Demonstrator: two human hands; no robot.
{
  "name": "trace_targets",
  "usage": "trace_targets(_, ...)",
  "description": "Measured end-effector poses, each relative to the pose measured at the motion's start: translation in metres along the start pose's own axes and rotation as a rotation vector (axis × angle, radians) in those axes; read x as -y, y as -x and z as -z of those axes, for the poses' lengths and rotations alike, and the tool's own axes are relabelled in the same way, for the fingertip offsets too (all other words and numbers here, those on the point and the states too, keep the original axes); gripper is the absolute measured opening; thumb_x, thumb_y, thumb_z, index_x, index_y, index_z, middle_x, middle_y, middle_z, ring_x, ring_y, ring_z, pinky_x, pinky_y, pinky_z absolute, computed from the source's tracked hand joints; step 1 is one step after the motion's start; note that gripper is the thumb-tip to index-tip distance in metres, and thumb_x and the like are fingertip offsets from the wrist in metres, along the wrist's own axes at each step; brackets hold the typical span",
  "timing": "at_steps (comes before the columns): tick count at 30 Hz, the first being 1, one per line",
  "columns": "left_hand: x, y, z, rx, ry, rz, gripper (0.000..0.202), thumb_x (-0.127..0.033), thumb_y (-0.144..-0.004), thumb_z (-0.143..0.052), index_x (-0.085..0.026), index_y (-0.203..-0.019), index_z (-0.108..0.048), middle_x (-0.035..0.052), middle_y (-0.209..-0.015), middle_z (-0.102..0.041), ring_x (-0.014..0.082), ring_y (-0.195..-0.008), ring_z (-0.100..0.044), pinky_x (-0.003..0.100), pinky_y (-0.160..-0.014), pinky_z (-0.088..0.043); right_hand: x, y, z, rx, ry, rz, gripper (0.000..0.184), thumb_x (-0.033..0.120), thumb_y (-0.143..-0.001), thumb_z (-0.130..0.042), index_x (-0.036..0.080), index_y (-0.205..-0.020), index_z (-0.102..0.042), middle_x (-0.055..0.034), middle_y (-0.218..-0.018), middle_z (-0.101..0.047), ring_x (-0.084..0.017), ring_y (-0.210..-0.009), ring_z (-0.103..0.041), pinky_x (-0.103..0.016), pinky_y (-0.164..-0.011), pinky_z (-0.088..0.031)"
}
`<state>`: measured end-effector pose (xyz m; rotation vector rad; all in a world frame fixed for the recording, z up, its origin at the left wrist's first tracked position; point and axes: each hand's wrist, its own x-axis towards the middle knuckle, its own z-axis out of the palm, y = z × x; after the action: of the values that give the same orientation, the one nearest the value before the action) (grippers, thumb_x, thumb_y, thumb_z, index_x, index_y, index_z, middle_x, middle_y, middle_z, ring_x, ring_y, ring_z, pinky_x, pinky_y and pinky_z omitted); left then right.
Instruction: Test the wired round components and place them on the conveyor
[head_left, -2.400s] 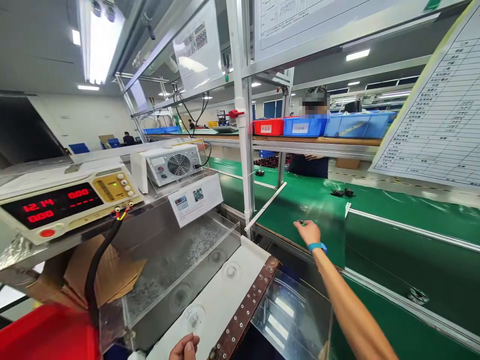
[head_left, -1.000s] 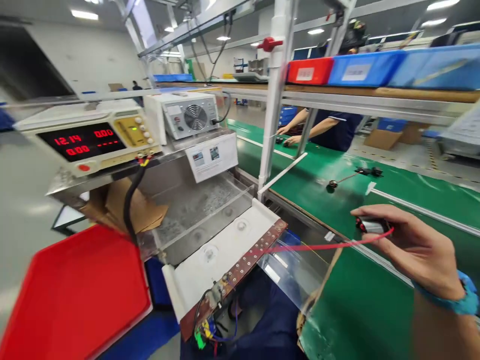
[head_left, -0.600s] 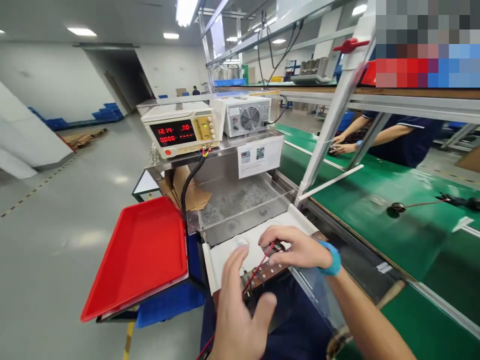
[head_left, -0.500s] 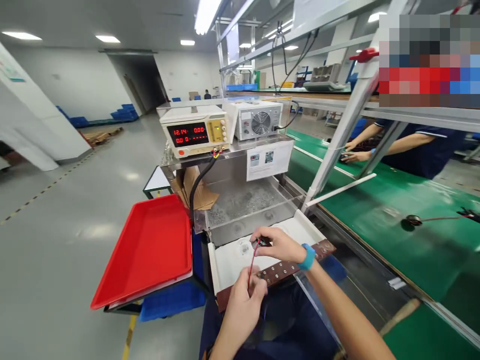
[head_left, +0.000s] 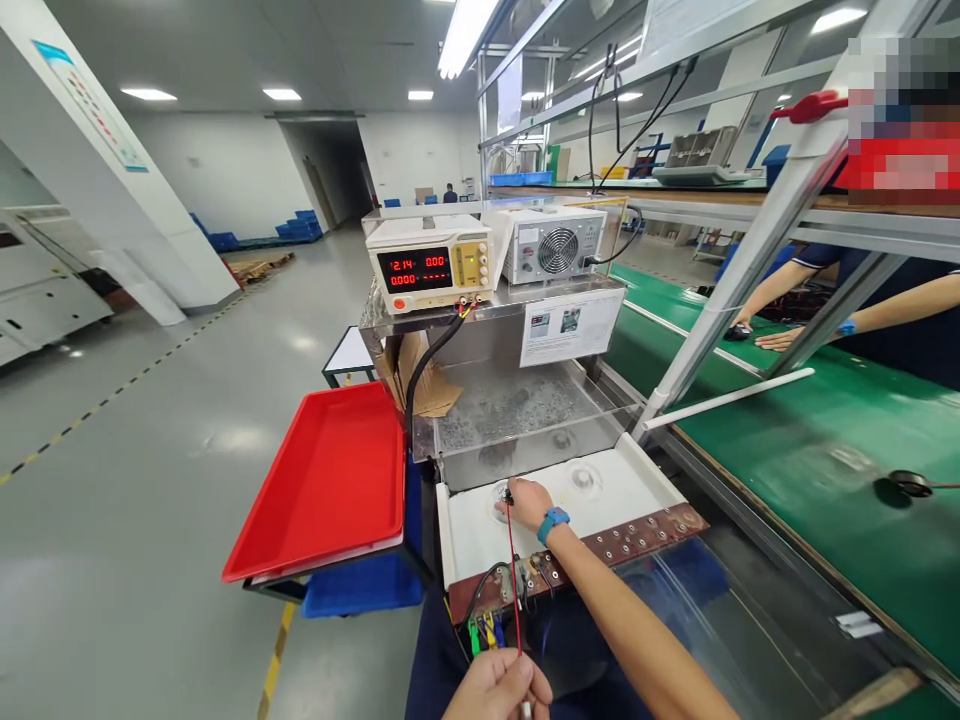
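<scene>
My right hand (head_left: 529,503), with a blue band on its wrist, is closed on a small black round part (head_left: 509,496). It holds the part at the left clear round seat on the white panel (head_left: 480,550); whether the part rests in the seat is hidden by the fingers. A red wire (head_left: 514,580) runs from the part down to my left hand (head_left: 501,685), which pinches it near a pale end. Between the hands lies a brown strip (head_left: 622,535) with metal eyelets. Coloured clips (head_left: 489,635) hang below the strip.
A power supply (head_left: 431,265) with red digits stands behind the panel, beside a grey fan unit (head_left: 559,245). To the left is a red tray (head_left: 330,470). On the green conveyor (head_left: 787,440) lies another black round part (head_left: 911,484); a co-worker's hands (head_left: 780,338) are farther back.
My right hand has moved the black part left to the left seat. My left hand has slid down toward me along the red wire, pulling it straight. The view has turned left.
</scene>
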<state>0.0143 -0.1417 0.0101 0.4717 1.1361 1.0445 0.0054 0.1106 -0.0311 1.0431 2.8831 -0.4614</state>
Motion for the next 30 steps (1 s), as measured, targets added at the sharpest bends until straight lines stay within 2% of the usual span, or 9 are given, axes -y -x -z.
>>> trace_targets(4, -0.019, -0.005, -0.007, -0.01, -0.009, -0.016, 0.066, -0.075, -0.071, -0.058, -0.01, -0.083, -0.056, 0.0036, -0.063, -0.059, 0.0068, -0.042, -0.05, 0.018, -0.038, -0.024, -0.001, -0.004, -0.005, 0.02, 0.048, -0.027, 0.054, 0.06, -0.084, -0.057, 0.011, -0.107, -0.063, -0.0162, -0.098, -0.069, -0.029, -0.094, -0.065, -0.032, -0.074, -0.045)
trace_targets(7, -0.044, -0.01, -0.012, -0.094, 0.005, -0.101, 0.059, -0.066, -0.076, -0.061, -0.008, -0.087, -0.058, 0.0041, -0.066, -0.06, 0.0062, -0.044, -0.051, 0.017, -0.039, -0.03, -0.004, -0.006, -0.008, 0.048, 0.05, -0.014, 0.058, 0.064, -0.083, -0.054, 0.011, -0.104, -0.064, -0.017, -0.097, -0.069, -0.03, -0.093, -0.065, -0.033, -0.074, -0.045)
trace_targets(10, -0.064, -0.021, -0.009, -0.165, 0.011, -0.164, 0.058, -0.062, -0.074, -0.067, -0.007, -0.091, -0.061, 0.0053, -0.074, -0.061, 0.0074, -0.053, -0.055, 0.018, -0.048, -0.039, -0.008, -0.006, -0.011, 0.053, 0.017, 0.019, 0.05, 0.056, -0.085, -0.055, 0.012, -0.108, -0.061, -0.0156, -0.099, -0.069, -0.028, -0.093, -0.066, -0.031, -0.073, -0.044)
trace_targets(13, -0.074, -0.04, 0.0, -0.202, -0.035, -0.186, 0.06, -0.063, -0.07, -0.069, -0.007, -0.094, -0.063, 0.0064, -0.079, -0.062, 0.01, -0.062, -0.057, 0.021, -0.057, -0.045, -0.012, -0.005, -0.012, 0.054, -0.026, 0.018, 0.041, 0.047, -0.085, -0.057, 0.015, -0.11, -0.059, -0.0135, -0.099, -0.069, -0.027, -0.092, -0.066, -0.03, -0.071, -0.042)
trace_targets(15, -0.076, -0.056, 0.008, -0.241, -0.153, -0.175, 0.061, -0.065, -0.071, -0.065, -0.008, -0.094, -0.065, 0.0053, -0.074, -0.062, 0.0107, -0.059, -0.055, 0.023, -0.058, -0.043, -0.014, -0.005, -0.012, 0.068, -0.058, 0.003, 0.041, 0.049, -0.084, -0.057, 0.017, -0.109, -0.059, -0.0124, -0.098, -0.069, -0.026, -0.093, -0.065, -0.03, -0.071, -0.041)
trace_targets(17, -0.077, -0.073, 0.014, -0.316, -0.338, -0.222, 0.057, -0.063, -0.076, -0.06, -0.009, -0.092, -0.068, 0.0055, -0.072, -0.063, 0.0124, -0.061, -0.054, 0.024, -0.06, -0.041, -0.015, -0.004, -0.01, 0.083, -0.085, -0.009, 0.042, 0.05, -0.083, -0.057, 0.018, -0.11, -0.058, -0.0123, -0.099, -0.069, -0.026, -0.093, -0.065, -0.03, -0.071, -0.041)
trace_targets(21, -0.076, -0.103, 0.022, -0.428, -0.684, -0.402, 0.034, -0.042, -0.081, -0.055, -0.012, -0.08, -0.071, 0.0066, -0.082, -0.07, 0.0176, -0.077, -0.059, 0.027, -0.073, -0.043, -0.015, -0.003, -0.006, 0.11, -0.104, -0.025, 0.043, 0.049, -0.083, -0.057, 0.017, -0.112, -0.056, -0.0134, -0.102, -0.068, -0.026, -0.095, -0.064, -0.03, -0.074, -0.04)
trace_targets(24, -0.069, -0.117, 0.024, -0.448, -0.757, -0.404, 0.027, -0.035, -0.078, -0.055, -0.014, -0.074, -0.07, 0.0051, -0.077, -0.071, 0.0186, -0.076, -0.06, 0.029, -0.077, -0.043, -0.015, -0.004, -0.006, 0.11, -0.099, -0.019, 0.043, 0.047, -0.083, -0.057, 0.016, -0.113, -0.055, -0.0143, -0.1, -0.068, -0.026, -0.094, -0.064, -0.03, -0.073, -0.04)
trace_targets(30, -0.055, -0.127, 0.028, -0.463, -0.803, -0.395, 0.027, -0.036, -0.079, -0.054, -0.015, -0.075, -0.07, 0.0046, -0.079, -0.072, 0.0187, -0.076, -0.061, 0.029, -0.078, -0.044, -0.019, -0.009, -0.017, 0.073, -0.104, -0.013, 0.045, 0.048, -0.081, -0.058, 0.015, -0.112, -0.055, -0.0145, -0.099, -0.068, -0.027, -0.093, -0.065, -0.031, -0.073, -0.041)
